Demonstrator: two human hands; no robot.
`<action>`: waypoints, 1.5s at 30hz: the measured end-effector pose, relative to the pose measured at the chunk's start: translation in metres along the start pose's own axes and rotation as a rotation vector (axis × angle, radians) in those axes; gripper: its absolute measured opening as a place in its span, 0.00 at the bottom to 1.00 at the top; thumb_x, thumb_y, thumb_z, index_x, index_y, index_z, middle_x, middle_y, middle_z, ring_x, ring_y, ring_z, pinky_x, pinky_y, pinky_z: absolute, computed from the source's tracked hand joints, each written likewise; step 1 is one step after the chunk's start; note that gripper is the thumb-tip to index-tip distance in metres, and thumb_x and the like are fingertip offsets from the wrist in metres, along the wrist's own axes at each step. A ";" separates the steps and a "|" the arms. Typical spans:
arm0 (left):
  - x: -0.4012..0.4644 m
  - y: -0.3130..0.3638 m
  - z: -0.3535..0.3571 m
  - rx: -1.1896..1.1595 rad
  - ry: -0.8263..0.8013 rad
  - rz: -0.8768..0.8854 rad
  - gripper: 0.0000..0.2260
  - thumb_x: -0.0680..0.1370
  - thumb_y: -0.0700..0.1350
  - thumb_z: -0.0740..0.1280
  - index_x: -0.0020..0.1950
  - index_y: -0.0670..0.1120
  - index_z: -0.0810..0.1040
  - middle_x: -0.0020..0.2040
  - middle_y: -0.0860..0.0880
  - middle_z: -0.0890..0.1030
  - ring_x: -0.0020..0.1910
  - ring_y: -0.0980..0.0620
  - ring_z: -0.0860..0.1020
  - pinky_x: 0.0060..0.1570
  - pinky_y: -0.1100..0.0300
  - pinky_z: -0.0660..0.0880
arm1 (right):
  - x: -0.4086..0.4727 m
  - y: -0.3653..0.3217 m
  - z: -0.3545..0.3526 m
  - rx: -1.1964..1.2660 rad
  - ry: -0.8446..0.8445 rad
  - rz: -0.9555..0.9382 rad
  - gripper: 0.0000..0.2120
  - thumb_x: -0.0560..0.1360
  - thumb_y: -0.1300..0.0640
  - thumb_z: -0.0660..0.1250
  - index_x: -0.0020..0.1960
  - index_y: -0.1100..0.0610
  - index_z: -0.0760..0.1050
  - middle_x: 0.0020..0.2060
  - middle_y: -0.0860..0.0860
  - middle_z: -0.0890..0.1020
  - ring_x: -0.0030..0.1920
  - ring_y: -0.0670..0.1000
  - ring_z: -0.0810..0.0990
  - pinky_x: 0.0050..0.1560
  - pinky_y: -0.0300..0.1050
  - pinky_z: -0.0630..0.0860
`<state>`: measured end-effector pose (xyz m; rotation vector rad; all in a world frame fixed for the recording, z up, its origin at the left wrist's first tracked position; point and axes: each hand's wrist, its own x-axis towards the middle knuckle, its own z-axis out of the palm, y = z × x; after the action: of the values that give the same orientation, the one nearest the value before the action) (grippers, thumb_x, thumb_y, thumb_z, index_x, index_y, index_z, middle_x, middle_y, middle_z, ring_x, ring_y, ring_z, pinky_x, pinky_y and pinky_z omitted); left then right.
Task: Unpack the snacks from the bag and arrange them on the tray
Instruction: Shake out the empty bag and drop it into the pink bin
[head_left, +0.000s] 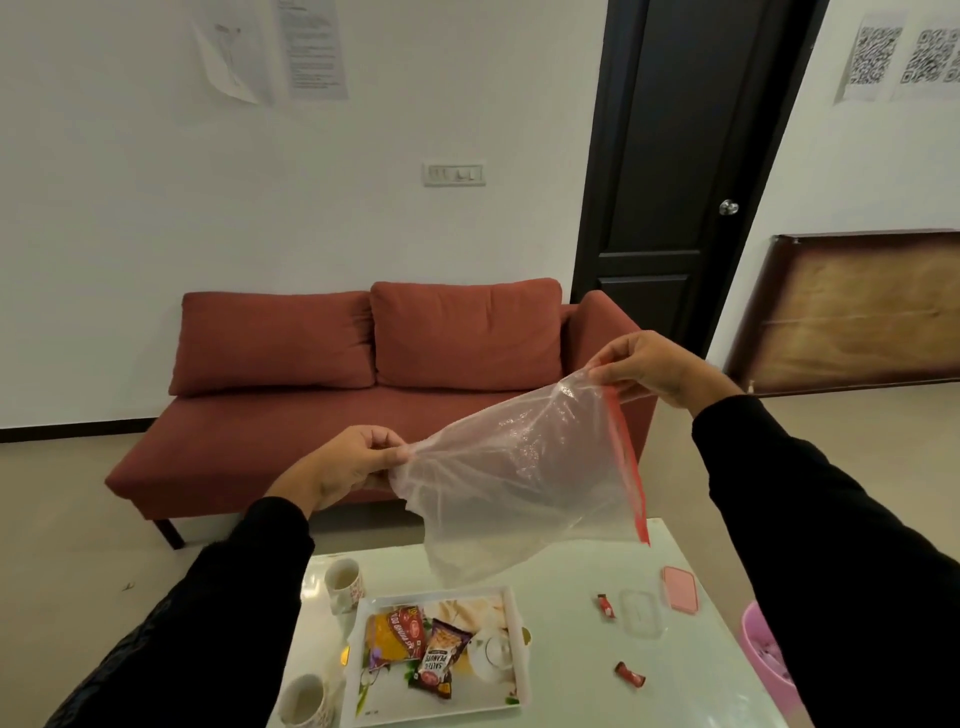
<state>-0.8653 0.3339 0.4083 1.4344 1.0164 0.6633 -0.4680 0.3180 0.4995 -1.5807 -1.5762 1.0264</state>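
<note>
Clear bag (519, 467) looks empty, both hands' grip pinching it: left hand (343, 462), right hand (660, 369). Two packets on tray (511, 629); two candies (605, 607) on surface (571, 691) left.

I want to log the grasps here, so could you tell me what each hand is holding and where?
Both hold the clear plastic bag: the left hand pinches its bunched bottom corner, the right hand pinches the top corner by the red zip strip.

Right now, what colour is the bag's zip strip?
Red, along the clear bag's zip strip; head view.
</note>
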 end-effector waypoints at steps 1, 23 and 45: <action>-0.001 -0.003 -0.003 -0.013 -0.002 -0.011 0.09 0.68 0.45 0.76 0.41 0.41 0.83 0.42 0.41 0.85 0.41 0.46 0.84 0.41 0.56 0.81 | 0.000 -0.002 -0.001 0.019 0.016 -0.011 0.01 0.70 0.60 0.76 0.41 0.54 0.85 0.40 0.54 0.87 0.40 0.52 0.86 0.38 0.42 0.82; -0.003 0.010 0.029 -0.012 0.091 0.216 0.43 0.64 0.78 0.62 0.69 0.50 0.74 0.61 0.43 0.81 0.61 0.42 0.79 0.62 0.43 0.74 | 0.016 -0.067 0.033 0.105 0.247 -0.266 0.04 0.78 0.56 0.68 0.45 0.55 0.79 0.31 0.46 0.81 0.31 0.43 0.79 0.35 0.37 0.79; 0.035 -0.001 0.062 -0.398 0.056 0.032 0.16 0.72 0.44 0.74 0.58 0.45 0.78 0.41 0.49 0.80 0.32 0.55 0.77 0.30 0.62 0.75 | 0.008 -0.045 -0.022 0.449 0.091 -0.016 0.48 0.62 0.20 0.61 0.69 0.54 0.73 0.61 0.54 0.81 0.62 0.56 0.80 0.63 0.60 0.74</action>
<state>-0.7959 0.3350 0.3932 1.0897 0.8480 0.8786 -0.4698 0.3291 0.5487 -1.2827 -1.1907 1.1837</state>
